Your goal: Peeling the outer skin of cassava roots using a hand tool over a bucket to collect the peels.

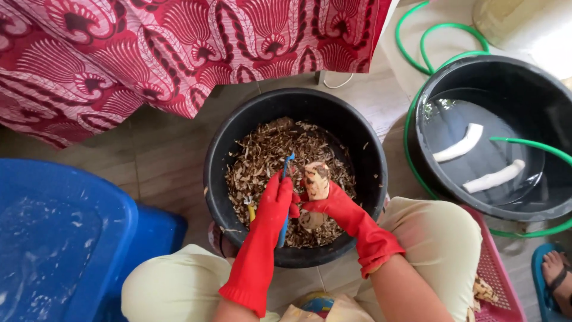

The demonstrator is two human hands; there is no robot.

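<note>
A bucket (238, 128) of peelings (262, 155) stands on the floor (161, 149) before the knees. A tub (554, 197) holding water and two peeled roots (459, 146) sits right of it, a bin (59, 238) left

Both arms come in from the near edge and meet in the middle, forearms angling toward each other. Both wear long red rubber gloves with the cuffs flared partway up the forearm. The left hand (275, 200) is curled into a closed fist grip, knuckles up, wrist pretty straight. The right hand (326, 201) sits just beside it, touching it, fingers wrapped shut, bare forearm showing below the cuff. Knees are spread left and right in pale trousers.
</note>
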